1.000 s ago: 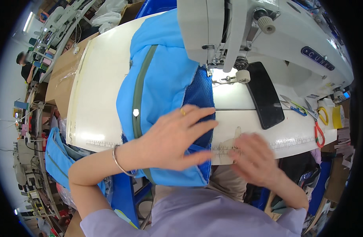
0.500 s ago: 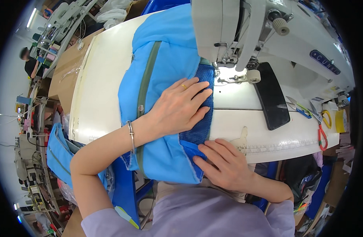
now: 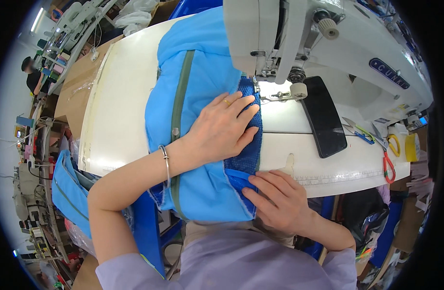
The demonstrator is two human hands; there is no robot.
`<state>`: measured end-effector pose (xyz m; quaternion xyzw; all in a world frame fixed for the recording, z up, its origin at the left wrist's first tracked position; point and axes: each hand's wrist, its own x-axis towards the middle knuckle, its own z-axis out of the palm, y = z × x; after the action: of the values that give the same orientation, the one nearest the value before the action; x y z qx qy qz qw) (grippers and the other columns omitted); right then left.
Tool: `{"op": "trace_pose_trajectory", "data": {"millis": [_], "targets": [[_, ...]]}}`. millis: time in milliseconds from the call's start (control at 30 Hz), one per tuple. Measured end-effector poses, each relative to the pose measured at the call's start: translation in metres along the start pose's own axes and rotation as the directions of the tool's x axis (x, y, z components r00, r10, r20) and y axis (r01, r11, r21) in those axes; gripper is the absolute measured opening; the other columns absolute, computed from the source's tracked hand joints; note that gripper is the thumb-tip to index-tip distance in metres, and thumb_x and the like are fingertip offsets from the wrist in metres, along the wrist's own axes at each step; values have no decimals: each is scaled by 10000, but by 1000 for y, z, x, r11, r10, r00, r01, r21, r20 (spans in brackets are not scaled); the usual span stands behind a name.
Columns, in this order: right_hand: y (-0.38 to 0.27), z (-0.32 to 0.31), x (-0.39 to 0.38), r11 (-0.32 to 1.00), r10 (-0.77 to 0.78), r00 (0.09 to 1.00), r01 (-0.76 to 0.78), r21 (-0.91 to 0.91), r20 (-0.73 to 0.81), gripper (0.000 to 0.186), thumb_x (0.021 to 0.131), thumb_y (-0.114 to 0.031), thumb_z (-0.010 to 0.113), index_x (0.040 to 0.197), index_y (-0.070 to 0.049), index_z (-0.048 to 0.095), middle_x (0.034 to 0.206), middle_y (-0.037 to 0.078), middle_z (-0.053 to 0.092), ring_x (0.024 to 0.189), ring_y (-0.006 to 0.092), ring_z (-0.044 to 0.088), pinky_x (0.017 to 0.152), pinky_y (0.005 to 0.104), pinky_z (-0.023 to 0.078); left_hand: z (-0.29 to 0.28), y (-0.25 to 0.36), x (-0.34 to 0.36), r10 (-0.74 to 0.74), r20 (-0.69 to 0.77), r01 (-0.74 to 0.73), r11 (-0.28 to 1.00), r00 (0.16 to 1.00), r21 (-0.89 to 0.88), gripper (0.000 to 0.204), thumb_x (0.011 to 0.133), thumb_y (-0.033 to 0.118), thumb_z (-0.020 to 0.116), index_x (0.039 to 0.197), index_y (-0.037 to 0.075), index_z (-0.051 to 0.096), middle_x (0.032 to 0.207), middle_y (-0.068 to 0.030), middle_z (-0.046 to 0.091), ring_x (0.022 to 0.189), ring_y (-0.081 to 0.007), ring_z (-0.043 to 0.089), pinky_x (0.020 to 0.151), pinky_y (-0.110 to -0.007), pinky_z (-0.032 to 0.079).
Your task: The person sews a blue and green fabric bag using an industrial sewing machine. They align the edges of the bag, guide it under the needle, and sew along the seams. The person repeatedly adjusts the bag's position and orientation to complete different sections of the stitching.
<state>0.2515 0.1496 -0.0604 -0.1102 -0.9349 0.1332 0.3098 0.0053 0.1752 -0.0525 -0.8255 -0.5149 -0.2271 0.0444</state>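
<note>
A light blue fabric bag piece point(image 3: 207, 77) with an olive zipper point(image 3: 182, 92) lies across the table. Its right edge has a strip of dark blue mesh point(image 3: 248, 145), whose top end is under the sewing machine's presser foot point(image 3: 257, 88). My left hand point(image 3: 222, 125), wearing a ring, rests flat on the piece with spread fingertips on the mesh. Below it, my right hand point(image 3: 280, 200) has thumb and fingers closed at the mesh's lower edge, by a bright blue band point(image 3: 237, 175). The underside of that grip is hidden.
The white sewing machine point(image 3: 347, 53) stands at the upper right. On the table point(image 3: 280, 145) lie a black phone point(image 3: 324, 116), red-handled scissors point(image 3: 388, 166) and yellow tape point(image 3: 412, 147). Another blue piece point(image 3: 69, 188) hangs at the left. A person point(image 3: 34, 77) is far left.
The view has shifted slightly, so the machine and phone appear further left. Both hands stay on the bag piece; its lower right corner has moved slightly right and up.
</note>
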Motion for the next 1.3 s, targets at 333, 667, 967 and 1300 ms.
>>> {"op": "trace_pose_trajectory", "data": {"millis": [333,667,967,1300], "targets": [[-6,14,-17,1000,-20,999,20,-13,-31,264,843,-118,690,1069,10,740,1167,175,710,1130,308,667,962,419,576,-59,34,-34,128,387,-110,992,913,-67,474,827,128,735,1286,36,662,1367,-142,633,1277,-348,615,1153,-536,423],[-6,14,-13,1000,-24,997,23,-14,-70,240,811,-84,719,1019,33,743,1127,172,722,1103,306,679,940,411,588,-56,11,-43,39,187,-14,991,982,-133,439,703,-5,757,1127,105,728,1175,-60,710,1120,-206,686,1049,-499,478],[-6,1,-18,999,-34,999,34,-27,-3,240,842,-112,699,1034,25,745,1139,175,725,1115,311,680,937,407,584,-42,35,-51,105,175,-92,992,979,-83,527,706,119,817,1220,75,707,1256,-100,689,1197,-267,665,1098,-529,466],[1,-1,-13,998,-53,996,55,-38,66,264,931,-182,662,1054,40,735,1149,182,724,1150,322,673,948,416,583,-38,25,-48,144,163,-130,987,976,-93,474,760,159,811,1213,59,716,1270,-129,692,1207,-300,657,1095,-540,467]]}}
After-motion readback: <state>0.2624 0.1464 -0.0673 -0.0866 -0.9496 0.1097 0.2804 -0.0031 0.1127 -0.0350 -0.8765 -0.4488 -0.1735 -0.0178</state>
